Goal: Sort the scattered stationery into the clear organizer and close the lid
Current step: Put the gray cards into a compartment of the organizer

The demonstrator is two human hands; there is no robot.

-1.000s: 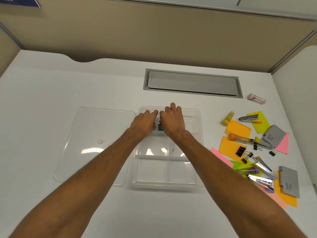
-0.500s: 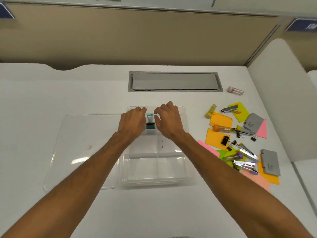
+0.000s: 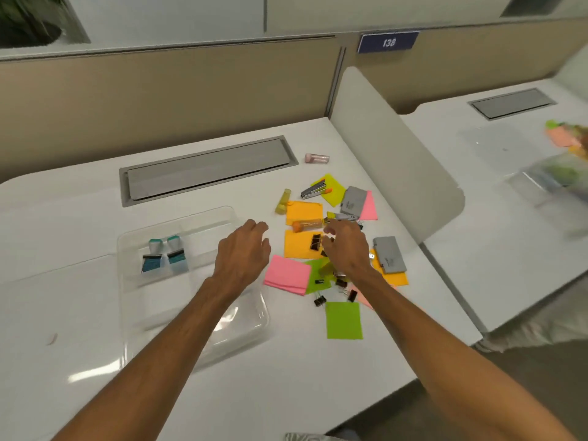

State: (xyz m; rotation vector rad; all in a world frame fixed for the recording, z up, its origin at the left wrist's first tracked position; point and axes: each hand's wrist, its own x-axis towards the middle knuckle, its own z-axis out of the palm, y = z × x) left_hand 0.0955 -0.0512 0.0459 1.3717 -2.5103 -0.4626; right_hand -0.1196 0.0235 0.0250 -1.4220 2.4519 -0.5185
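Observation:
The clear organizer [image 3: 254, 326] lies on the white desk, left of centre, with two teal-capped items [image 3: 164, 254] side by side in its back left compartment. Its clear lid [image 3: 63, 297] lies flat to its left. My left hand [image 3: 243, 253] hovers over the organizer's right rim, fingers relaxed and holding nothing. My right hand [image 3: 346, 246] hangs over the scattered stationery with loosely curled fingertips next to a black binder clip [image 3: 316, 241]; I see nothing in it. The pile holds orange notes [image 3: 304, 213], a pink pad [image 3: 288, 275], a green note [image 3: 343, 319], a stapler [image 3: 313, 190] and grey boxes [image 3: 389, 254].
A grey cable hatch [image 3: 206, 168] is set into the desk behind the organizer. A pink tube [image 3: 316, 158] lies apart near the hatch. A white divider panel [image 3: 391, 160] bounds the desk on the right; the neighbouring desk [image 3: 496, 218] carries another clear tray.
Both hands have left the organizer's back compartment and moved right, the right one over the stationery pile. The teal-capped items stay in the compartment. The view has swung right.

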